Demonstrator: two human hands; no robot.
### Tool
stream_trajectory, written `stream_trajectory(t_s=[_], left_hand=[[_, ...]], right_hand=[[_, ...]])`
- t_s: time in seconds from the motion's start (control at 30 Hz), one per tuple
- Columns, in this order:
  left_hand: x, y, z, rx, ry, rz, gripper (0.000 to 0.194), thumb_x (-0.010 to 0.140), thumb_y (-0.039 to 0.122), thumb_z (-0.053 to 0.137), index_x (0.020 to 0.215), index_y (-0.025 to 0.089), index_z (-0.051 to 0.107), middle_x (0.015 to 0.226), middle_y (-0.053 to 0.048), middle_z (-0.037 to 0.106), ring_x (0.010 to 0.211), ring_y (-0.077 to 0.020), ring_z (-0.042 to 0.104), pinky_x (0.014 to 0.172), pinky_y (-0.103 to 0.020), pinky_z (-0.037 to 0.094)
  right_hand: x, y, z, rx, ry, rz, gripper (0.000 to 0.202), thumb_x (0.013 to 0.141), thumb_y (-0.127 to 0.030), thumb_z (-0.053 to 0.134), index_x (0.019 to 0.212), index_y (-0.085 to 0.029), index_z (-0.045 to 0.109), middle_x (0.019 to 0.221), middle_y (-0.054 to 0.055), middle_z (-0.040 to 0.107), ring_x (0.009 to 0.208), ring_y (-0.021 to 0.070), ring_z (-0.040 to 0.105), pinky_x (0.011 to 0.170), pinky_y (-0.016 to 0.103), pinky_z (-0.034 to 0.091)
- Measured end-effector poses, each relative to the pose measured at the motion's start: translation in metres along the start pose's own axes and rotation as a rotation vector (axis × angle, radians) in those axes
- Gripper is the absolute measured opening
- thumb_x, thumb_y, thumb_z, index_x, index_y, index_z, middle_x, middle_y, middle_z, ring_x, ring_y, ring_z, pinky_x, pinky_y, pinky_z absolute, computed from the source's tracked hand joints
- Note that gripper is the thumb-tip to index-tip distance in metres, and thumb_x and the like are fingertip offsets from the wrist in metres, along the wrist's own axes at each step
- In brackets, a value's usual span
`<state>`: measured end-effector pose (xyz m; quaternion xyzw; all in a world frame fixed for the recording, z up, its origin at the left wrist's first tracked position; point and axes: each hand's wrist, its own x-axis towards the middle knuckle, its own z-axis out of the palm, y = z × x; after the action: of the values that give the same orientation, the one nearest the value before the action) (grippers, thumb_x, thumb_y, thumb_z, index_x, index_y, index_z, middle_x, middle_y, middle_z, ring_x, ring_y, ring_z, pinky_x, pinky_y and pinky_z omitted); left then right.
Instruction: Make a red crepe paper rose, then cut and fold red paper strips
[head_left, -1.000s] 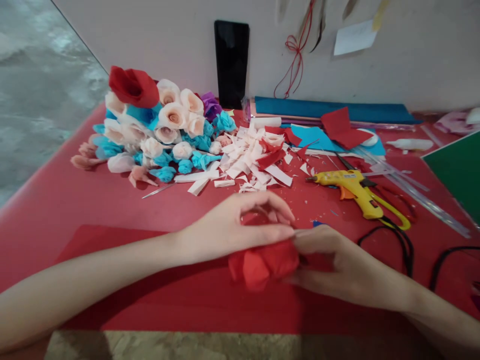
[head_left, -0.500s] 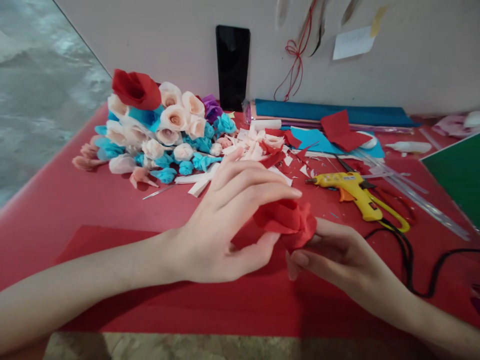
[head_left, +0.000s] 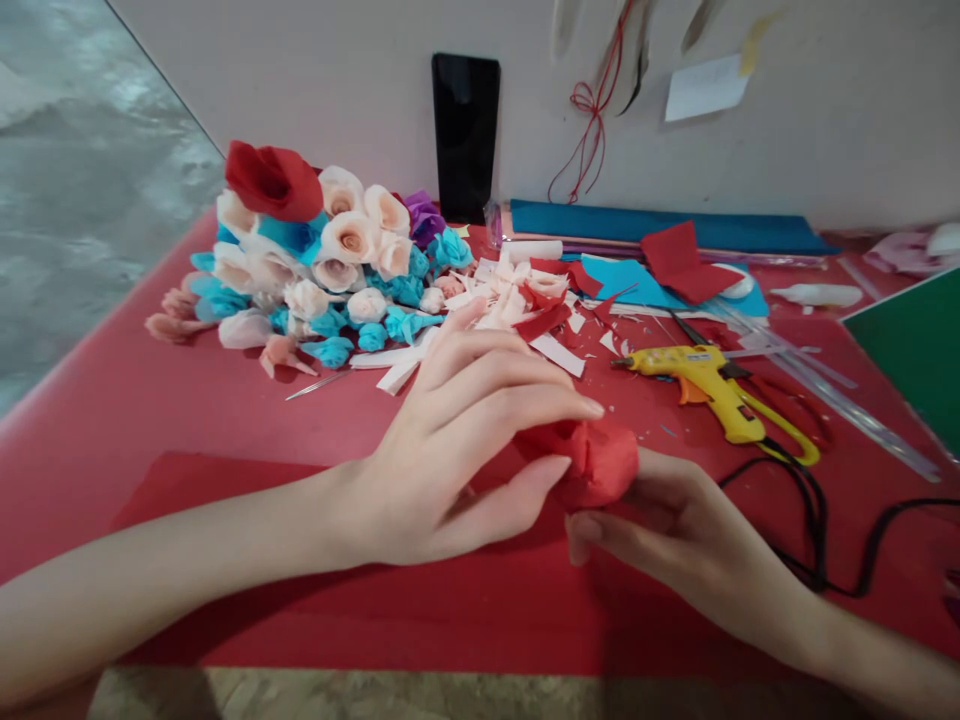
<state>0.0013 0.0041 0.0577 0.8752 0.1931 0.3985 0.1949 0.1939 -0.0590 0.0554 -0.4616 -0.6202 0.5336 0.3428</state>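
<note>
Between my two hands, above the near part of the red table, is a red paper flower (head_left: 604, 465). My left hand (head_left: 480, 440) curves over it from the left, with thumb and fingertips closed on its petals. From the right, my right hand (head_left: 682, 530) grips the flower low down, fingers behind and thumb in front; the flower's base is hidden in that grip. A sheet of red paper (head_left: 315, 620) lies flat under my hands and forearms.
Several finished paper flowers (head_left: 349, 240) are heaped at the back left. Paper scraps (head_left: 517, 290) lie behind my hands. A yellow glue gun (head_left: 697, 375) with a black cord rests at the right, near clear glue sticks (head_left: 855, 420). A black phone (head_left: 465, 135) leans against the wall.
The red flower has turned a little and tipped in my fingers, showing more of its outer side. My left thumb has shifted slightly along the petals. Things on the table have stayed put.
</note>
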Motion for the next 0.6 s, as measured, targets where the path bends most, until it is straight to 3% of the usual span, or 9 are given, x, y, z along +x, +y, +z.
stream_trajectory(t_s=[0.13,0.23,0.33,0.4,0.6], left_hand=[[-0.003,-0.003,0.002,-0.159,0.045,-0.016,0.041,0.082,0.016,0.052,0.122,0.022,0.046,0.114,-0.004,0.055,0.11,-0.0182,0.048,0.102,-0.034,0.036],[-0.006,-0.005,0.005,-0.325,0.074,-0.153,0.043,0.086,0.012,0.044,0.127,0.024,0.043,0.125,-0.003,0.047,0.121,-0.0183,0.04,0.109,-0.035,0.03],[-0.008,-0.006,0.008,-0.467,0.003,-0.329,0.043,0.085,0.009,0.042,0.126,0.024,0.042,0.126,-0.004,0.046,0.124,-0.0183,0.039,0.11,-0.035,0.031],[-0.008,-0.006,0.007,-0.517,-0.053,-0.362,0.045,0.083,0.008,0.043,0.125,0.023,0.042,0.125,-0.005,0.047,0.123,-0.0183,0.041,0.109,-0.034,0.033],[-0.003,0.002,0.0,-0.419,-0.115,-0.108,0.063,0.07,-0.001,0.043,0.128,0.023,0.042,0.123,-0.008,0.049,0.12,-0.0209,0.043,0.107,-0.037,0.036]], right_hand=[[-0.001,0.005,-0.004,-0.138,0.086,-0.09,0.005,0.08,-0.021,0.063,0.076,-0.018,0.062,0.069,-0.002,0.064,0.062,0.0087,0.058,0.059,0.017,0.048],[-0.001,0.01,-0.009,-0.236,0.18,-0.211,0.004,0.079,-0.02,0.064,0.082,-0.021,0.062,0.076,-0.002,0.066,0.066,0.011,0.059,0.063,0.021,0.05],[0.0,0.016,-0.014,-0.3,0.212,-0.35,0.01,0.079,-0.019,0.062,0.087,-0.023,0.06,0.083,-0.001,0.066,0.072,0.0135,0.061,0.067,0.025,0.051],[0.003,0.019,-0.018,-0.347,0.22,-0.446,0.017,0.078,-0.016,0.061,0.092,-0.025,0.058,0.089,-0.001,0.065,0.077,0.014,0.061,0.07,0.025,0.051],[0.008,0.022,-0.023,-0.434,0.213,-0.545,0.031,0.078,-0.006,0.059,0.101,-0.026,0.054,0.095,-0.001,0.065,0.084,0.0132,0.061,0.076,0.026,0.05]])
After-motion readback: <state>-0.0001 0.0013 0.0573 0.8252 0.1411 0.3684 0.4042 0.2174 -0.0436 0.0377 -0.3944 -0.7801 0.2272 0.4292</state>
